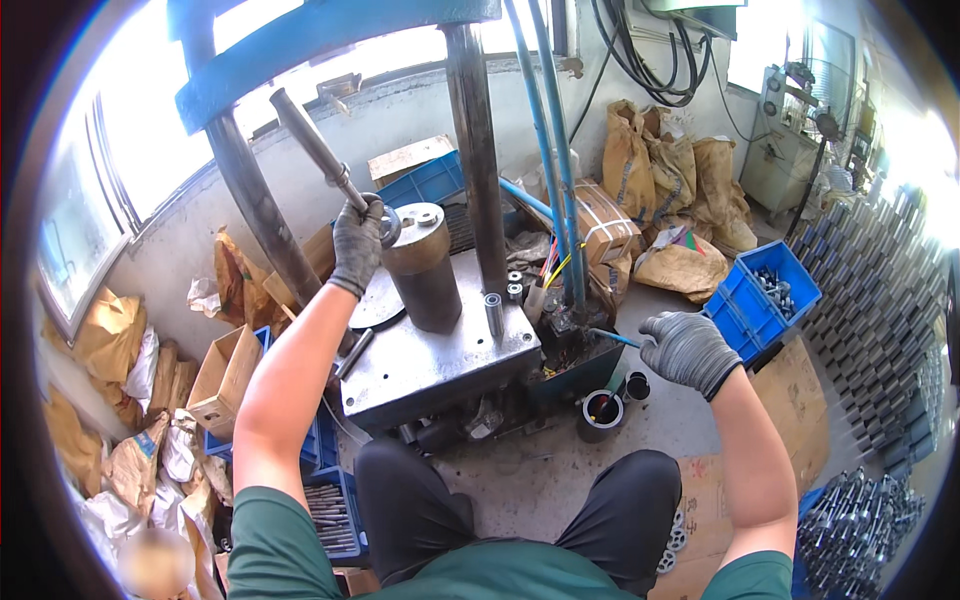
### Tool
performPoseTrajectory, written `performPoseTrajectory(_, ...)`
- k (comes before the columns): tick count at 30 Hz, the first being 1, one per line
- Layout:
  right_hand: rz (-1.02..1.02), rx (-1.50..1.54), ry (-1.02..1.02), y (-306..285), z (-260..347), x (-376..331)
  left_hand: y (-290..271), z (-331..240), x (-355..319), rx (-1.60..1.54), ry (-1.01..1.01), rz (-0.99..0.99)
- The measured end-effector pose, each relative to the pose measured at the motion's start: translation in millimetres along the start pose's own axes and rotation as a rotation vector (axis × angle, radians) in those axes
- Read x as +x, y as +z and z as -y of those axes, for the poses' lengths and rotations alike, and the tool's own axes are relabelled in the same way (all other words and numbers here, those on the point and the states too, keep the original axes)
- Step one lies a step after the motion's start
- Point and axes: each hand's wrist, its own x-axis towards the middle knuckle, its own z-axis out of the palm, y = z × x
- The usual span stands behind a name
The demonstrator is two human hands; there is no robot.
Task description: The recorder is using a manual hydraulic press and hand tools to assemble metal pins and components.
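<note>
My left hand (357,245), in a grey glove, is closed around the lower end of a long metal rod (313,143), which tilts up to the left and has a collar partway along. A ring-shaped metal piece (389,228) shows beside these fingers, against a thick dark metal cylinder (424,280). The cylinder stands upright on the steel table (445,360) of a press. At the right, my gloved right hand (692,353) is wrapped about the end of a thin blue lever (615,338) that comes from the press's side.
Two steel columns (475,150) rise to a blue crossbeam (330,50). A short metal tube (494,315) stands on the table. Blue crates (765,300), sacks (690,170) and stacked metal tubes (860,310) surround the workplace. A dark pot (600,417) sits on the floor.
</note>
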Motion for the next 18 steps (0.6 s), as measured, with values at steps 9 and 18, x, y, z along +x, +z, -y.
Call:
performPoseTrajectory(9, 0.018, 0.007, 0.028, 2.1, 3.8, 1.7, 29.8, 62.6, 60.3, 0.380, -0.134, -0.060)
performPoseTrajectory(18, 0.091, 0.108, -0.078, -5.8, 9.6, 2.8, 34.3, 76.5, 65.1, 0.503, -0.146, 0.073)
